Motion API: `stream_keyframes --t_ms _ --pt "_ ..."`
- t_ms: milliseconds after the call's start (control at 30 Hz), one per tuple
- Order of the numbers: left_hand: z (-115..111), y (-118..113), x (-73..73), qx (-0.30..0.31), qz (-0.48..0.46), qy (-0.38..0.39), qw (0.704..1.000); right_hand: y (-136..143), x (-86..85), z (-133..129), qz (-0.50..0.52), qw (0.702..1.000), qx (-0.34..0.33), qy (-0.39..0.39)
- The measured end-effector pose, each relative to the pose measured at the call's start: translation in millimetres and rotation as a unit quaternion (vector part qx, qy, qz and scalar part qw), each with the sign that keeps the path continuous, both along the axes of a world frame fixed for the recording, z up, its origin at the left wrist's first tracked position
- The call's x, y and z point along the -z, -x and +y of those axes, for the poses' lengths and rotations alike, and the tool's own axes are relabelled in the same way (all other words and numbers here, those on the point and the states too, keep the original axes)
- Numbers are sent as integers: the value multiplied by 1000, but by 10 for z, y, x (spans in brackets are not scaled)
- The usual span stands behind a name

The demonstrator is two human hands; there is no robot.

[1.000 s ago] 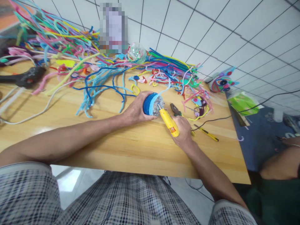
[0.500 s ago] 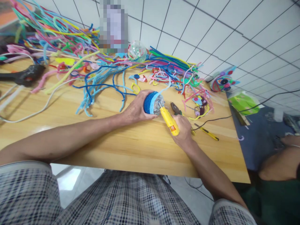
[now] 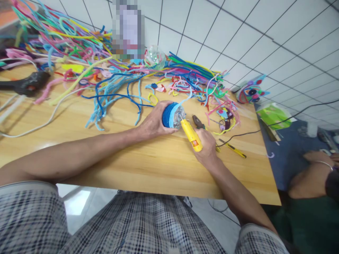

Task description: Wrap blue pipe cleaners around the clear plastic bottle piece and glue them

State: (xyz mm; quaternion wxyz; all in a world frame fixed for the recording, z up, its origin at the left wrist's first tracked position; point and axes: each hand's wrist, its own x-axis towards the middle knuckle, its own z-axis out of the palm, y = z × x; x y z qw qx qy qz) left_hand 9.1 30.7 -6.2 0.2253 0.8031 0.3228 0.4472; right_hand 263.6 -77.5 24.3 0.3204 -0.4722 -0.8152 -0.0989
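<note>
My left hand point(image 3: 156, 121) is wrapped around a clear plastic bottle-like piece point(image 3: 179, 118), tilted with its bare end toward the right. Dark blue pipe cleaner coils round its body, followed by a light blue band whose loose end point(image 3: 186, 99) sticks up past the rim. In my right hand point(image 3: 207, 144) is a yellow hot glue gun point(image 3: 192, 135), its thin metal nozzle at the clear surface beside the light blue band. Whether the tip touches it, I cannot tell. Pliers point(image 3: 198, 121) with dark jaws lie just behind my right hand, partly hidden by it.
A yellow utility knife point(image 3: 233, 148) and a black cord point(image 3: 243, 134) lie at right. Pipe cleaners point(image 3: 111, 91) and scraps cover the back. A black glue gun point(image 3: 29, 84) is at left, a decorated figure point(image 3: 253, 92) at the back right corner. Another person's arm point(image 3: 309, 174) is at far right.
My hands, the wrapped bottle piece and the glue gun hold nearly the same pose. At far right, the other person's arm and hand have shifted slightly.
</note>
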Motion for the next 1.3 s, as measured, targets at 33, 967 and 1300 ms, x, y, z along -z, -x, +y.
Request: stream_keyframes --t_ms 33,967,1300 --pt "-3 0 -2 0 0 -1 1000 0 2 0 0 1000 2 5" --pt "-25 18 -28 20 3 16 1000 -74 10 25 -22 1000 -10 -2" --pt "-15 26 -55 18 4 31 999 -176 50 -7 -17 999 -29 8"
